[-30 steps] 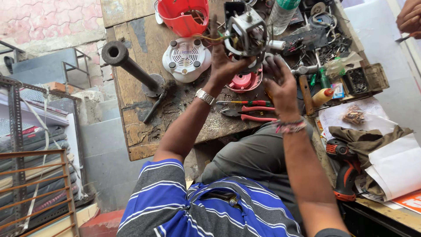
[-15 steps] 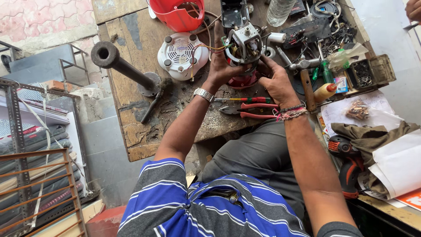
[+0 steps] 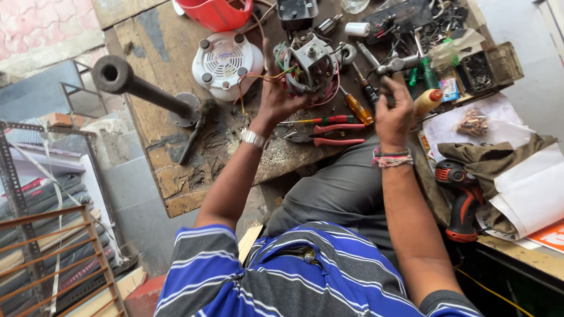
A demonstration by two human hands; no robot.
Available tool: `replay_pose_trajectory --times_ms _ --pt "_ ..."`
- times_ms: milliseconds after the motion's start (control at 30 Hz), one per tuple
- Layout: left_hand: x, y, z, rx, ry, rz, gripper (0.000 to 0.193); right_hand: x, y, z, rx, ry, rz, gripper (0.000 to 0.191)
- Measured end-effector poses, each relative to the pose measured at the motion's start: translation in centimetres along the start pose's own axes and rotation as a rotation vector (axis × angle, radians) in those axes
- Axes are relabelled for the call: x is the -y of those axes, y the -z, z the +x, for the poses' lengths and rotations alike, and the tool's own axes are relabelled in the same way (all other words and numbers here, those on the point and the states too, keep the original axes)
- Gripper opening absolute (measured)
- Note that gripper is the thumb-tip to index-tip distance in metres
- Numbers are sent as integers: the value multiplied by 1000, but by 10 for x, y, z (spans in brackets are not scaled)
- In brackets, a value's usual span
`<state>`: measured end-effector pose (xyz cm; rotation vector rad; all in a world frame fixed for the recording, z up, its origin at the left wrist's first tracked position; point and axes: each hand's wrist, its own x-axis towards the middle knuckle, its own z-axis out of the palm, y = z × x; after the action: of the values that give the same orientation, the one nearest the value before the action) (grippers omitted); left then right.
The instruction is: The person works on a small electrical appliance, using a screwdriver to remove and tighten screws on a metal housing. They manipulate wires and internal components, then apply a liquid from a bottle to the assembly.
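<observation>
Two bare hands work over a cluttered wooden workbench (image 3: 176, 176). The left hand (image 3: 276, 97), with a metal watch on its wrist, is clamped around a small electric motor (image 3: 308, 61) with coloured wires trailing from it; the motor sits toward the far middle of the bench, tilted up against the palm. The right hand (image 3: 392, 114), with a woven band at the wrist, is raised to the right of the motor and well apart from it; its fingers curl loosely near some grey pliers (image 3: 399, 63), though whether they actually grip anything is hard to tell from this angle. Between the two hands lie red-handled pliers (image 3: 335, 134) and a screwdriver with an orange handle (image 3: 357, 107). Left of the motor rests a white round vented cover (image 3: 226, 64), and farther left a dark iron pipe (image 3: 141, 88) stands on its flange. Near the right edge a red and black drill (image 3: 461, 199) lies beside crumpled cloth.
</observation>
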<state>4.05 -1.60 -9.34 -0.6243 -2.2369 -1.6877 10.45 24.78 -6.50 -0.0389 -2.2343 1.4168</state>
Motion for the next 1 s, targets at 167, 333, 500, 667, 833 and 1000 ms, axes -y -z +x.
replay_pose_trajectory --times_ms 167,333,500,667,833,1000 --pt "-29 -24 -77 -342 77 321 98 -12 9 -3 -208 -189 363 34" --pt "-65 -30 -116 -312 43 165 62 -3 8 -3 -153 -200 48 33" --pt "-73 -7 -40 -396 -100 230 41 21 2 -4 93 35 -522 38" --pt "-63 -9 38 -307 -144 246 39 34 -5 -1 158 3 -708 44" --pt "-47 -25 47 -303 53 95 31 36 -7 3 229 -157 -691 49" --pt "-40 -30 45 -292 73 30 20 38 -7 6 201 -180 -699 51"
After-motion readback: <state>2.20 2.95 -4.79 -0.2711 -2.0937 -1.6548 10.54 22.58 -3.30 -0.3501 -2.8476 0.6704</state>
